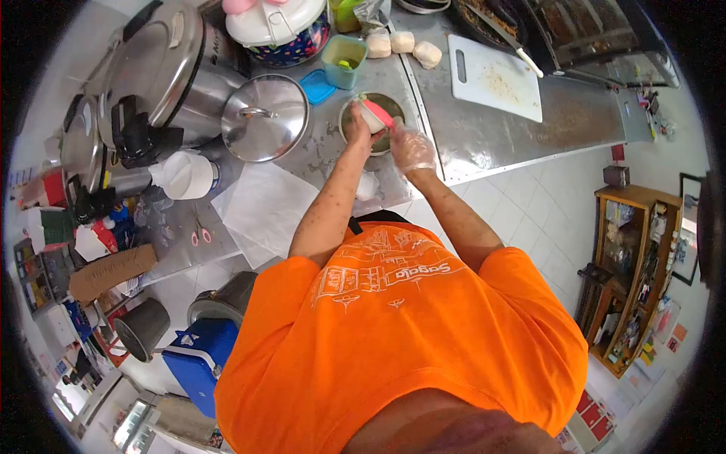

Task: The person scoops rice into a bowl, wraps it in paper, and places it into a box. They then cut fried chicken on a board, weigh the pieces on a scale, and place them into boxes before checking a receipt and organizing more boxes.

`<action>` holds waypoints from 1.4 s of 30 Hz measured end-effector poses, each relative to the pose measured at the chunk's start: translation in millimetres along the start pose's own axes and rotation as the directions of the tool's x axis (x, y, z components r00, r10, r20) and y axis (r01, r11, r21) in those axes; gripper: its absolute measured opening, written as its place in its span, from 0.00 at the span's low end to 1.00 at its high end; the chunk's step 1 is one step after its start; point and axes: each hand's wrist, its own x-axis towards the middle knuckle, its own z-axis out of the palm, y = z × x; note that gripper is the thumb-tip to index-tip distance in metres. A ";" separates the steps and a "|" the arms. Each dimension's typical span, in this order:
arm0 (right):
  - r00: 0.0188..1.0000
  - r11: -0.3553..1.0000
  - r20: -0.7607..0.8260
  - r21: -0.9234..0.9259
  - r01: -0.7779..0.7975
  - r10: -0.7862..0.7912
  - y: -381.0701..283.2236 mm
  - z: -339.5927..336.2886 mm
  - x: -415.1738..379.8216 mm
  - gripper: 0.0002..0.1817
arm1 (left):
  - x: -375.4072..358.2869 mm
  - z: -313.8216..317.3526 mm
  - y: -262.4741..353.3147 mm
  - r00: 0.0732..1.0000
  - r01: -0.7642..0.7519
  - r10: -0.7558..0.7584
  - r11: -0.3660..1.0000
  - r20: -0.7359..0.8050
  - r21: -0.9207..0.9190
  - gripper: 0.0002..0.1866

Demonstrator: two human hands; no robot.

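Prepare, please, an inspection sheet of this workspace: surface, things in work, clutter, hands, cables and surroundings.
Surface: metal worktop, with a seam near the right hand.
Things in work: white-and-pink item above a round bowl; too small to identify.
Clutter: green container, blue lid and steel lid beside the bowl; marked cutting board; knife with its handle over the board; red-handled scissors on the left.
Left hand: holds the white-and-pink item.
Right hand: in clear plastic glove, at the item's pink end; grip unclear.
Cables: nothing seen.
Surroundings: large steel pots on the left; blue box on the floor; wooden shelf on the right.
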 end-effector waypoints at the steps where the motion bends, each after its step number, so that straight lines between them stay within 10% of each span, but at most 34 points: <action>1: 1.000 1.000 0.000 0.002 -0.010 0.010 1.4 0.8 -6.4 0.14 | 5.4 -0.7 -2.8 0.998 0.051 -0.051 0.999 -0.029 0.012 0.33; 7: 0.989 0.993 0.086 0.010 0.118 -0.119 22.2 6.1 -7.9 0.14 | 3.3 -10.3 11.4 0.988 0.131 -0.143 0.979 0.066 0.156 0.31; 13: 1.000 1.000 -0.011 0.016 -0.016 0.016 32.3 -39.3 4.4 0.17 | -0.5 -20.6 20.8 0.959 0.256 -0.238 0.960 0.155 -0.110 0.30; 16: 0.998 0.601 0.055 0.797 -0.057 0.022 59.7 7.7 -2.7 0.30 | -3.4 -19.7 14.2 0.970 0.219 -0.199 0.965 0.140 -0.144 0.30; 17: 0.998 0.599 0.053 0.799 -0.056 0.023 56.6 12.5 -5.6 0.30 | -7.4 -14.4 11.5 0.970 0.217 -0.198 0.966 0.139 -0.141 0.30; 19: 0.814 0.462 0.556 0.685 -0.563 0.168 37.2 18.8 -16.0 0.32 | -17.0 -0.6 4.6 0.993 0.084 -0.072 0.989 0.094 -0.122 0.31; 23: 0.924 0.647 0.357 0.673 -0.358 0.140 9.1 26.6 -12.8 0.41 | -8.1 -0.3 -5.4 0.989 0.076 -0.057 0.988 0.138 -0.135 0.30; 27: 0.845 0.828 0.520 0.525 -0.198 -0.128 30.8 -30.5 10.9 0.41 | -13.7 -7.8 2.3 0.989 0.097 -0.096 0.995 0.116 -0.001 0.30; 28: 0.805 0.731 0.594 0.553 -0.400 -0.009 42.3 -24.5 18.2 0.40 | -19.1 -9.9 3.9 0.993 0.074 -0.075 0.997 0.096 0.022 0.30; 31: 0.850 0.694 0.520 0.643 -0.324 -0.084 56.9 -18.9 34.1 0.41 | -11.1 -7.0 10.2 0.999 0.024 -0.028 0.996 0.047 0.083 0.29; 32: 0.876 0.864 0.478 0.465 -0.192 -0.063 30.5 -32.9 34.1 0.39 | -6.4 -6.1 8.3 1.000 0.006 -0.008 0.992 0.018 0.125 0.29; 39: 0.834 0.752 0.522 0.618 -0.228 -0.177 68.2 6.9 33.5 0.39 | -5.1 -17.4 7.7 0.999 -0.036 0.036 0.999 0.022 0.025 0.28; 40: 0.773 0.430 0.633 0.688 -0.584 0.035 66.7 12.9 29.8 0.40 | -3.2 -15.0 10.2 0.999 -0.045 0.044 0.999 0.023 0.021 0.28; 42: 0.825 0.558 0.547 0.644 -0.523 0.141 41.7 41.4 13.5 0.38 | -4.5 -11.9 8.2 0.997 -0.078 0.078 0.997 0.003 -0.018 0.28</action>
